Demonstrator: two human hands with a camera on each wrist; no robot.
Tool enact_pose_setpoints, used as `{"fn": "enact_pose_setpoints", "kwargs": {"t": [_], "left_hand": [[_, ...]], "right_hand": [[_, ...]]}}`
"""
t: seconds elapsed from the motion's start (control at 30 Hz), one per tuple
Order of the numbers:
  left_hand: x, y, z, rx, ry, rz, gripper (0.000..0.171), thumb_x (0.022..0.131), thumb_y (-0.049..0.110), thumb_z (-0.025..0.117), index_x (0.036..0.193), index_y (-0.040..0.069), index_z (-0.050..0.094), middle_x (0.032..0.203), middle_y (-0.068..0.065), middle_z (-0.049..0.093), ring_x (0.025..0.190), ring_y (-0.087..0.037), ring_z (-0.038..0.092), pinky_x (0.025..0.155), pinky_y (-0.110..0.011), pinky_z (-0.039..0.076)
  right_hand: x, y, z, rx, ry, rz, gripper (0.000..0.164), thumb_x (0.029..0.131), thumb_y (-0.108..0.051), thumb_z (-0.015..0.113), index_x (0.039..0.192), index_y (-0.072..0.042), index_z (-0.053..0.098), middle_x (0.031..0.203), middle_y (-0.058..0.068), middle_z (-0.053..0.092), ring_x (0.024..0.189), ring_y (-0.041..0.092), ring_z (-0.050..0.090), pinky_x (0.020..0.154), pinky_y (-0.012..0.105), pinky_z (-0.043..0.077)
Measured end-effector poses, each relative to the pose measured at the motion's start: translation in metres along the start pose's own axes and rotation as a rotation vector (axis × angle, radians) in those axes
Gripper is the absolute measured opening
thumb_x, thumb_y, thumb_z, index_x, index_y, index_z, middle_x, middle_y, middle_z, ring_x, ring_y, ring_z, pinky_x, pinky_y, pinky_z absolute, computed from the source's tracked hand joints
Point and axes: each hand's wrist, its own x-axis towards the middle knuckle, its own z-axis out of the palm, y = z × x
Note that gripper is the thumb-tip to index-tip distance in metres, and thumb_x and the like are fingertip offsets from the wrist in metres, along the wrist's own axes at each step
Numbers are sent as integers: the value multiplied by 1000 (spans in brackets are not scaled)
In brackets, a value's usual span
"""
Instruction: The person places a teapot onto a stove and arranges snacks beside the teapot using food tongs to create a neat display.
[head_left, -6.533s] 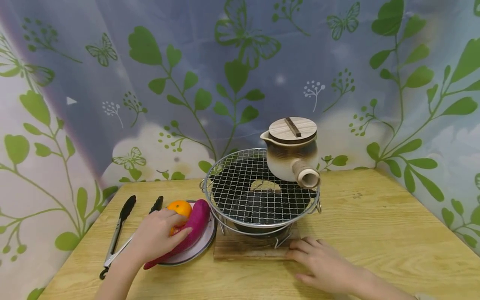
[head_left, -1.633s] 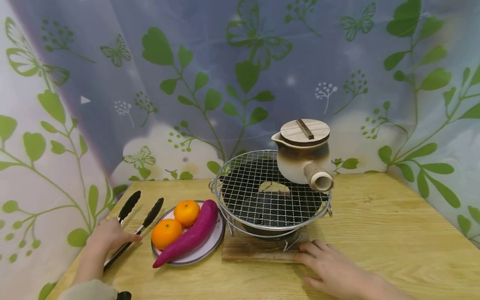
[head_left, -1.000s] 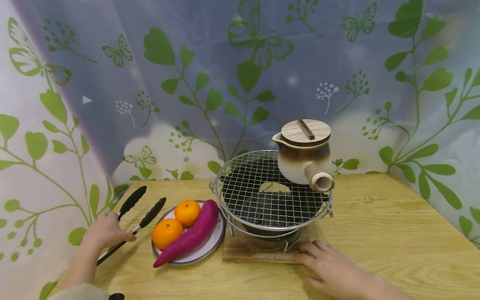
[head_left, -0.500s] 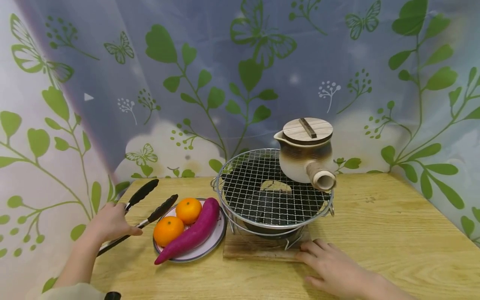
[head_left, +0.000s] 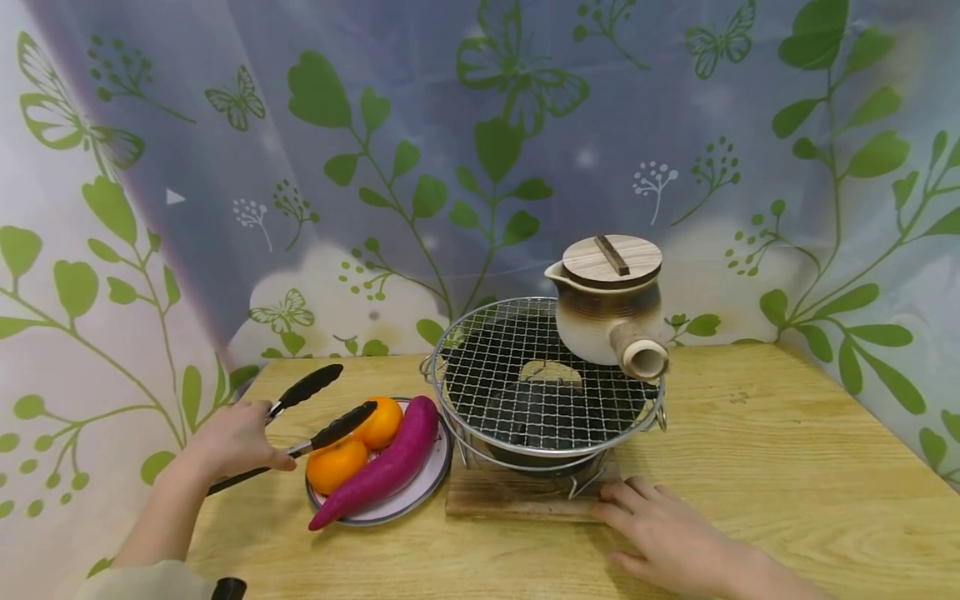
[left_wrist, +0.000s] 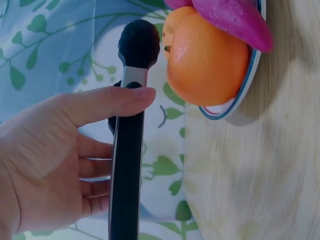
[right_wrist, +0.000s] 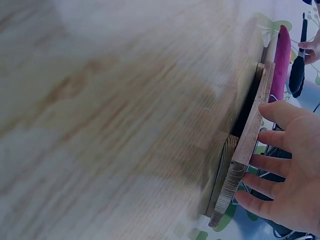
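My left hand (head_left: 236, 442) grips a pair of tongs (left_wrist: 129, 170), thumb on one arm and fingers round the other. The tongs are spread, and one black tip (head_left: 343, 425) overlaps the oranges in the head view. Two oranges (head_left: 336, 467) and a purple sweet potato (head_left: 393, 458) lie on a white plate (head_left: 431, 483) with a dark rim. My right hand (head_left: 660, 533) rests with loosely extended fingers at the front right corner of a wooden board (head_left: 517, 504) under the grill.
A round grill with a wire mesh (head_left: 517, 400) stands on the board, right of the plate. A clay pot (head_left: 607, 317) with a wooden lid and side handle sits at its back right. A patterned cloth (head_left: 420, 167) hangs behind the table (head_left: 765, 450).
My left hand left the plate, took up the tongs, raised them and moved them right, their tips now over the plate's left side. My right hand has stayed at the board.
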Motion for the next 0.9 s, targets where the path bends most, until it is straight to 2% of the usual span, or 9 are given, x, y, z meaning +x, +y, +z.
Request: {"fn": "enact_pose_setpoints", "kwargs": {"t": [0.2, 0.4, 0.57, 0.9], "left_hand": [[1, 9, -4, 35, -19, 24, 96, 58, 50, 80, 121, -16, 47, 116, -35, 50, 102, -52, 48, 79, -58, 44], [2, 18, -11, 50, -35, 59, 87, 58, 45, 81, 114, -15, 52, 106, -29, 57, 97, -48, 52, 78, -55, 46], [6, 23, -14, 44, -75, 45, 78, 59, 42, 81, 110, -10, 55, 101, -23, 58, 93, -42, 54, 76, -53, 47], [16, 34, -21, 108, -146, 47, 48, 58, 39, 82, 81, 3, 61, 83, -9, 57, 74, -27, 54, 64, -44, 49]], "right_hand": [[-1, 0, 1, 1, 1, 5, 43, 79, -36, 69, 116, -15, 61, 113, 5, 55, 100, 24, 53, 77, 44, 48], [-1, 0, 2, -5, 17, 2, 44, 78, -35, 70, 116, -14, 61, 113, 5, 55, 100, 24, 52, 77, 44, 48], [0, 0, 2, -13, 21, 3, 45, 77, -35, 70, 116, -14, 61, 113, 5, 55, 100, 24, 52, 77, 44, 48], [-2, 1, 5, -39, 80, -29, 47, 74, -36, 72, 114, -14, 62, 112, 5, 55, 99, 23, 52, 74, 43, 48]]}}
